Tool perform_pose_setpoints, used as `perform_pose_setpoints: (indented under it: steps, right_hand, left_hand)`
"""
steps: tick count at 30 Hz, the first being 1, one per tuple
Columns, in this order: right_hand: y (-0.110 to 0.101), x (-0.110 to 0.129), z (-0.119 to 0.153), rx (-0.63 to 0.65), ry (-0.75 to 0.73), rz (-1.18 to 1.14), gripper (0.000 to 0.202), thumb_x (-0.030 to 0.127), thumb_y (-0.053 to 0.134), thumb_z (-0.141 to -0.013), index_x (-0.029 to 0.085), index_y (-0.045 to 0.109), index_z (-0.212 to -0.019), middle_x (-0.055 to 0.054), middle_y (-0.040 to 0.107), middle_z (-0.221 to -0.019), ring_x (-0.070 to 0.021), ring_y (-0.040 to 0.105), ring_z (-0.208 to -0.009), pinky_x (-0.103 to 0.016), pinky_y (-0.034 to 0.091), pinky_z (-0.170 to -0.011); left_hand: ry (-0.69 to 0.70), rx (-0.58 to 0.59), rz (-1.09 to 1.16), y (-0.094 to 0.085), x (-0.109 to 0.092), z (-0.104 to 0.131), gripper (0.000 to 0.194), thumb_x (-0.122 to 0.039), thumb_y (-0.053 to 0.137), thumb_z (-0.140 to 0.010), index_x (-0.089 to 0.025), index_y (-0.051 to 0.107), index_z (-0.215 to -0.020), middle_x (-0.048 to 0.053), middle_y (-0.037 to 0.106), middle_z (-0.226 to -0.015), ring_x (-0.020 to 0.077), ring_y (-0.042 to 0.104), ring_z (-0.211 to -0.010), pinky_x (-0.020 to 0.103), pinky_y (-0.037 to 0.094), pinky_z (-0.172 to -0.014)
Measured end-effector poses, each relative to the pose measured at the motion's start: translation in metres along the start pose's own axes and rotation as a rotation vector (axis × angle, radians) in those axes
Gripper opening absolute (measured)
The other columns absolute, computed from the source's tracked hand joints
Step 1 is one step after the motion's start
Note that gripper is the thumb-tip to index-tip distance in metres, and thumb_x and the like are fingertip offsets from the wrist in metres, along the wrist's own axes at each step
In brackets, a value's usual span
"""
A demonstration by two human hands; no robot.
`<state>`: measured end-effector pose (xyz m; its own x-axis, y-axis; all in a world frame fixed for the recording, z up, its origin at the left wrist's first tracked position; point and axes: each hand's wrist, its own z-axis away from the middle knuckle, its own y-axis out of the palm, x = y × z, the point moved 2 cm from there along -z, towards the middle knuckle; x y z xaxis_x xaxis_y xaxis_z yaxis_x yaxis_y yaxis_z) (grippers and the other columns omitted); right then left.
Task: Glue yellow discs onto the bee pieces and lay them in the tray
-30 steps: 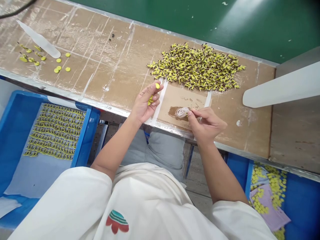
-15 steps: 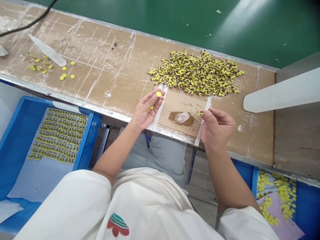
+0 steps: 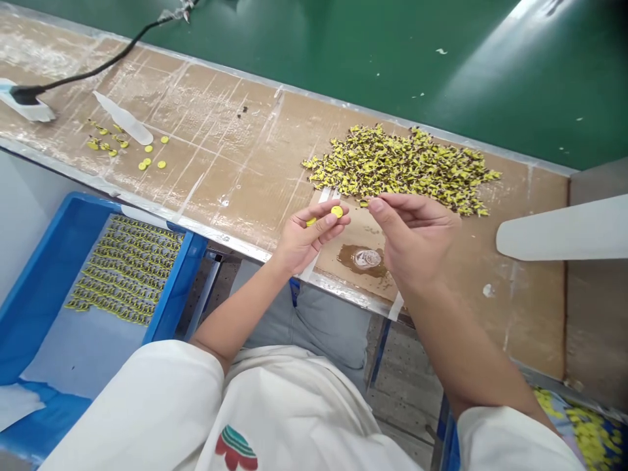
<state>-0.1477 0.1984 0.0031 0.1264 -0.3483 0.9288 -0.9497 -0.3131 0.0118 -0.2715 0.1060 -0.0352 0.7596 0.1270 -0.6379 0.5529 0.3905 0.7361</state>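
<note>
My left hand (image 3: 314, 235) is closed, with a small round yellow disc (image 3: 337, 211) pinched at the thumb and fingertips. More yellow shows between its curled fingers. My right hand (image 3: 417, 235) pinches a tiny yellow-and-dark piece (image 3: 364, 203) between thumb and forefinger, a short gap to the right of the disc. Just behind the hands lies a wide pile of small yellow-and-dark pieces (image 3: 402, 167). Below them, a clear glossy blob (image 3: 367, 259) sits in a wet brown patch on a cardboard sheet.
Left on the bench are loose yellow discs (image 3: 161, 165), a white bottle-shaped thing (image 3: 125, 121) and a black cable (image 3: 112, 62). A blue tray (image 3: 169, 294) at lower left holds rows of pieces. A white rounded object (image 3: 564, 229) juts in from the right.
My right hand has moved left and up, bringing its small piece close to the yellow disc in my left hand. The view has shifted slightly.
</note>
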Motion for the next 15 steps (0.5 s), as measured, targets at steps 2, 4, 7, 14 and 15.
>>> perform_pose_setpoints:
  steps: [2, 4, 7, 14, 15]
  right_hand:
    - [0.003, -0.003, 0.003, 0.02, 0.036, -0.006, 0.016, 0.032, 0.085, -0.077, 0.029, 0.077, -0.09, 0.001, 0.079, -0.087, -0.0176, 0.076, -0.078, -0.034, 0.067, -0.075]
    - [0.005, -0.006, 0.006, 0.041, 0.067, -0.007, 0.016, 0.031, 0.085, -0.077, 0.028, 0.077, -0.091, 0.001, 0.079, -0.089, -0.0179, 0.077, -0.08, -0.034, 0.068, -0.076]
    - [0.004, -0.006, 0.008, 0.071, 0.085, 0.008, 0.016, 0.032, 0.084, -0.078, 0.027, 0.077, -0.092, 0.0, 0.079, -0.093, -0.0199, 0.077, -0.085, -0.037, 0.068, -0.08]
    - [0.004, 0.005, 0.01, 0.067, 0.044, 0.108, 0.017, 0.032, 0.086, -0.077, 0.025, 0.077, -0.09, -0.001, 0.079, -0.087, -0.019, 0.077, -0.08, -0.033, 0.067, -0.075]
    - [0.004, 0.007, 0.01, 0.064, 0.039, 0.12, 0.017, 0.032, 0.086, -0.077, 0.025, 0.077, -0.09, -0.001, 0.079, -0.086, -0.0182, 0.076, -0.078, -0.032, 0.066, -0.072]
  left_hand:
    - [0.009, -0.003, 0.007, -0.001, 0.001, 0.001, 0.029, -0.026, 0.085, -0.074, -0.024, 0.079, -0.102, 0.003, 0.079, -0.107, 0.0142, 0.076, -0.096, 0.021, 0.058, -0.088]
    - [-0.003, -0.015, 0.002, -0.002, 0.002, 0.002, 0.03, -0.028, 0.087, -0.072, -0.024, 0.079, -0.101, 0.003, 0.079, -0.109, 0.0162, 0.076, -0.098, 0.023, 0.058, -0.089]
    - [-0.028, -0.024, -0.015, -0.003, 0.004, 0.004, 0.032, -0.03, 0.088, -0.07, -0.024, 0.08, -0.1, 0.004, 0.079, -0.109, 0.0185, 0.077, -0.098, 0.025, 0.058, -0.089]
    - [-0.013, 0.027, -0.049, -0.005, 0.006, 0.004, 0.03, -0.033, 0.086, -0.074, -0.027, 0.08, -0.103, 0.002, 0.08, -0.106, 0.0153, 0.077, -0.096, 0.022, 0.058, -0.085]
    - [-0.012, 0.035, -0.05, -0.006, 0.007, 0.004, 0.029, -0.032, 0.085, -0.075, -0.027, 0.08, -0.103, 0.002, 0.079, -0.107, 0.0142, 0.077, -0.094, 0.021, 0.058, -0.082]
